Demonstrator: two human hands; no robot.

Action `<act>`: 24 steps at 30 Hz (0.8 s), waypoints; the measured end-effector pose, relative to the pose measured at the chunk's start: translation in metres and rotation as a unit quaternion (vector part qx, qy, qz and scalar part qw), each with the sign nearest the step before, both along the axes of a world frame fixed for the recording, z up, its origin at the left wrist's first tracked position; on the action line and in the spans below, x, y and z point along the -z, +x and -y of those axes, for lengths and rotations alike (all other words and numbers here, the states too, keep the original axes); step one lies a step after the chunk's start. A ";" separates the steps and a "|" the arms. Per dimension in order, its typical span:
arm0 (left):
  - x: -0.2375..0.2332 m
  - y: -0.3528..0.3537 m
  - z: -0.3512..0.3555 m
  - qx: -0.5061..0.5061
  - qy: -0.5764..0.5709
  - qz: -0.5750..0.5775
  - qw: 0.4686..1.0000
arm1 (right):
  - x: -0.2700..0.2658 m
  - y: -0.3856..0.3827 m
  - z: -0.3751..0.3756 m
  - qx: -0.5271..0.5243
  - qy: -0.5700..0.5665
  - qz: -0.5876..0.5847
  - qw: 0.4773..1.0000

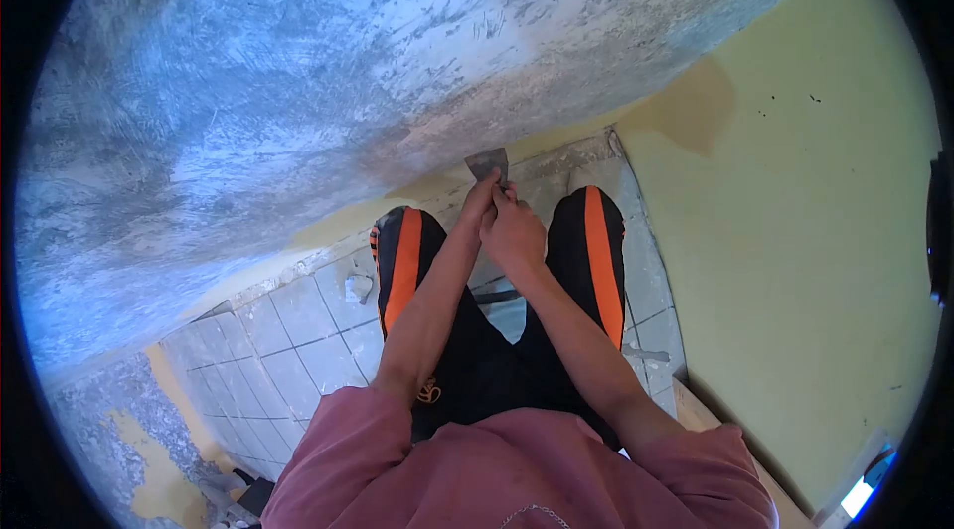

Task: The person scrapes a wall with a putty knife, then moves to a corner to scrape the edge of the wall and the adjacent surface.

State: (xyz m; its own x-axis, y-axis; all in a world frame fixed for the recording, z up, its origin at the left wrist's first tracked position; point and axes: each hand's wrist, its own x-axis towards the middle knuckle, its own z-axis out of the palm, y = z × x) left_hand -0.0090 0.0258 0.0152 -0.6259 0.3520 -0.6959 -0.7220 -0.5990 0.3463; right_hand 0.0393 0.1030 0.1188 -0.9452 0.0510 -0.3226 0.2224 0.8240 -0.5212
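Left hand (481, 201) and right hand (518, 233) clasp the scraper (489, 167), its blade (485, 161) jutting beyond their grip toward the wall (397, 62)

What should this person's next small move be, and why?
Probably a short scrape along the bottom of the grey wall: the left hand and right hand are together at the handle of the scraper, its blade is by that edge, and a yellow strip shows there.

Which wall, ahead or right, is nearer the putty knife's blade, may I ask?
The wall ahead is nearer the putty knife; its mottled blue-grey surface sets it apart from the yellow-green right wall.
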 end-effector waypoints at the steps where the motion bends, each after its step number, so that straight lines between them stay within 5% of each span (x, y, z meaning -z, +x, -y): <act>1: -0.006 -0.001 0.000 -0.008 0.008 -0.002 1.000 | -0.005 0.000 0.000 0.002 -0.004 -0.009 1.000; 24: 0.010 0.005 0.000 -0.018 -0.001 0.008 1.000 | -0.007 0.003 -0.004 0.003 -0.019 -0.004 1.000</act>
State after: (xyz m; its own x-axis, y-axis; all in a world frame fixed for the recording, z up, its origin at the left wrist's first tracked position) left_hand -0.0045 0.0256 0.0057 -0.6277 0.3278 -0.7061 -0.7047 -0.6246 0.3364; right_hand 0.0422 0.1070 0.1262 -0.9474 0.0439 -0.3170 0.2227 0.8019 -0.5544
